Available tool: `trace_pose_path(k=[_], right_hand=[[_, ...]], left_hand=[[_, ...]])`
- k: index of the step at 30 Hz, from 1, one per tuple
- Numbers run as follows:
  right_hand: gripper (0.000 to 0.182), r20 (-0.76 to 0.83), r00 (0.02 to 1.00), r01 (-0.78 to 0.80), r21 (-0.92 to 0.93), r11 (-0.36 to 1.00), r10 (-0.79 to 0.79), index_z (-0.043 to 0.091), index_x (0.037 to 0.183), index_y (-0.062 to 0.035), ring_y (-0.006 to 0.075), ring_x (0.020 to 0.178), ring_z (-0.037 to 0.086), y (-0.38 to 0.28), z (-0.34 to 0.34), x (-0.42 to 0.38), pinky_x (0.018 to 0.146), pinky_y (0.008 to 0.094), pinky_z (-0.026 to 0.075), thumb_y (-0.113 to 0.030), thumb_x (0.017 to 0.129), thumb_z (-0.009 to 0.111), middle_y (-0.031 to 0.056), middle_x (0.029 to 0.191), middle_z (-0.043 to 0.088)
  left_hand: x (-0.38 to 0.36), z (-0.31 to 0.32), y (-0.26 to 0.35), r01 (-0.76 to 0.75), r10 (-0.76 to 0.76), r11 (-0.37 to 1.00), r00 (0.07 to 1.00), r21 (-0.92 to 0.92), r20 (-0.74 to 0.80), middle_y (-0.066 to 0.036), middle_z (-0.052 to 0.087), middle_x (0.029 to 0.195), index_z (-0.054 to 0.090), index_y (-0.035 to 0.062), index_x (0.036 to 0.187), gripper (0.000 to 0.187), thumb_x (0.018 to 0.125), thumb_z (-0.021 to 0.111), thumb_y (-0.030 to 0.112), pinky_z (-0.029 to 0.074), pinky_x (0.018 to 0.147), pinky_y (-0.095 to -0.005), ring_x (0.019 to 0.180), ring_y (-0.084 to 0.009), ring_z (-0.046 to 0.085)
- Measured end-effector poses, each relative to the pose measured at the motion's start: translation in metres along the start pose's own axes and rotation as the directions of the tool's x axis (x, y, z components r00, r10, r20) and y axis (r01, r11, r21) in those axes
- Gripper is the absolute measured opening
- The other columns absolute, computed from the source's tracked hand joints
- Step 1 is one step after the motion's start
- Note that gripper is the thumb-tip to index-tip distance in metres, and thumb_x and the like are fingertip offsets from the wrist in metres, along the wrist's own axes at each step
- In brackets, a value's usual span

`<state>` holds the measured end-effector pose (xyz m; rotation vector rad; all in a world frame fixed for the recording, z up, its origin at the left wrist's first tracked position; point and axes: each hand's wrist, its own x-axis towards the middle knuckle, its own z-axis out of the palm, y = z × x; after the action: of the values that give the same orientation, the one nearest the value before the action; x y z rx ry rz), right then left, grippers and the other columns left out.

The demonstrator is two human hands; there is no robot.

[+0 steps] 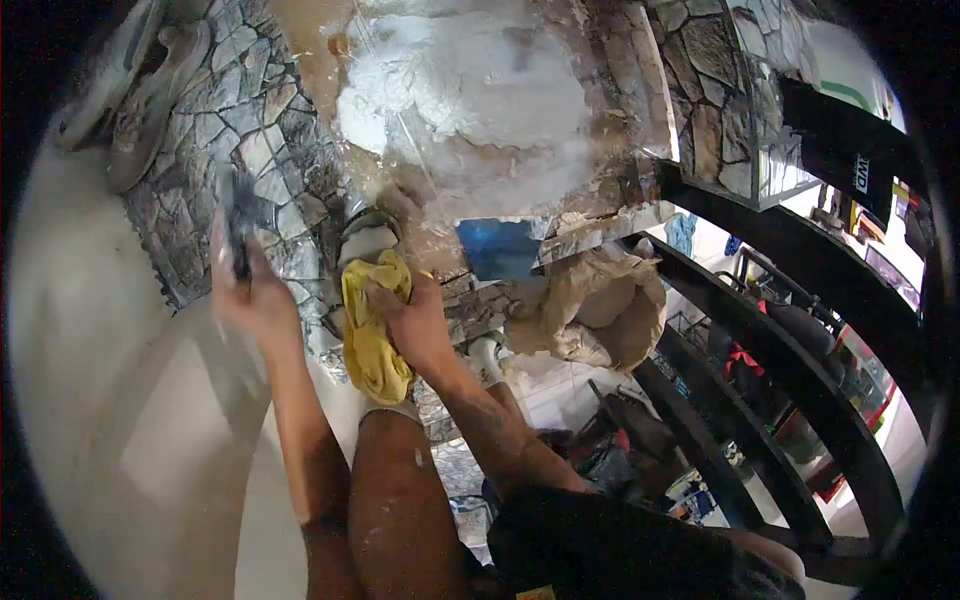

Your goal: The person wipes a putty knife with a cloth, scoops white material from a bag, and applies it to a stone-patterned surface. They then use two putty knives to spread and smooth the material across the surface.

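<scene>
My left hand (250,295) is raised at the left, closed around a dark grey tool (240,205). Motion smears this tool, so its exact kind does not show. In my right hand (418,325) a crumpled yellow cloth (378,340) is gripped, hanging down near my knee. Ahead of both hands lies a brown board (625,120) with a thick, wet-looking white paste (470,90) spread over it. A flat blue piece (500,248) rests at the board's near edge.
An open brown paper bag (608,310) with pale powder stands right of my right hand. Dark curved railing bars (800,375) run down the right side. Stone-patterned flooring (215,130) and a pair of shoes (150,100) lie at the upper left, beside a pale wall (100,380).
</scene>
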<state>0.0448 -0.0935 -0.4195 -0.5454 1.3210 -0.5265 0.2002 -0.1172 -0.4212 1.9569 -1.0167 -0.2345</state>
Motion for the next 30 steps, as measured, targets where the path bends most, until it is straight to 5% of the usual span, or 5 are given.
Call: trace_pose_path(k=[10,14,19,25,30], right_hand=[[0.023,0.081,0.997,-0.013,0.293,0.956,-0.011,0.056,0.096,-0.0004,0.0151,0.082,0.058,0.012,-0.014,0.007,0.072,0.0276,0.048,0.004,0.074,0.060,0.0067,0.093,0.060],[0.020,-0.006,0.996,0.084,0.027,0.996,-0.084,0.057,0.094,-0.0005,0.0144,0.079,0.058,0.019,-0.017,0.016,0.069,0.0274,0.048,0.004,0.075,0.059,0.0061,0.091,0.060],[0.020,-0.206,0.967,0.211,0.308,0.928,-0.152,0.060,0.093,0.0026,0.0163,0.076,0.060,0.032,0.009,0.015,0.068,0.0293,0.049,-0.005,0.075,0.064,0.0087,0.088,0.064],[0.026,0.098,0.939,0.336,-0.457,0.823,-0.330,0.055,0.097,0.0025,0.0150,0.078,0.057,0.029,0.019,-0.005,0.068,0.0285,0.047,-0.009,0.076,0.065,0.0076,0.085,0.061],[0.027,0.047,0.952,0.298,-0.361,0.884,-0.302,0.055,0.093,0.0014,0.0173,0.075,0.057,0.023,0.016,-0.026,0.067,0.0293,0.046,-0.011,0.073,0.068,0.0090,0.081,0.060]], left_hand=[[-0.025,0.021,0.017,-0.194,0.102,0.955,0.925,0.225,0.367,-0.018,0.052,0.119,0.043,0.0057,0.127,0.061,0.070,0.063,-0.001,0.034,0.098,-0.0353,0.113,-0.0335,0.048],[-0.074,-0.015,0.026,0.787,-0.427,0.480,0.596,-0.388,0.681,-0.015,0.053,0.116,0.042,-0.0048,0.123,0.053,0.077,0.065,0.006,0.038,0.093,-0.0313,0.108,-0.0211,0.051],[-0.082,-0.024,0.030,0.700,-0.461,0.686,0.631,-0.201,0.623,-0.011,0.057,0.108,0.051,-0.0030,0.113,0.037,0.076,0.054,-0.004,0.043,0.087,-0.0281,0.100,-0.0171,0.054],[-0.077,-0.017,-0.030,0.321,-0.338,0.941,0.894,0.105,0.296,-0.018,0.061,0.075,0.062,0.0011,0.083,0.013,0.073,0.055,0.003,0.049,0.062,-0.0397,0.070,-0.0340,0.060],[-0.073,-0.004,-0.037,0.128,-0.375,0.817,0.858,0.563,0.350,-0.018,0.061,0.065,0.064,0.0062,0.071,0.016,0.074,0.060,0.022,0.049,0.058,-0.0421,0.059,-0.0337,0.060]])
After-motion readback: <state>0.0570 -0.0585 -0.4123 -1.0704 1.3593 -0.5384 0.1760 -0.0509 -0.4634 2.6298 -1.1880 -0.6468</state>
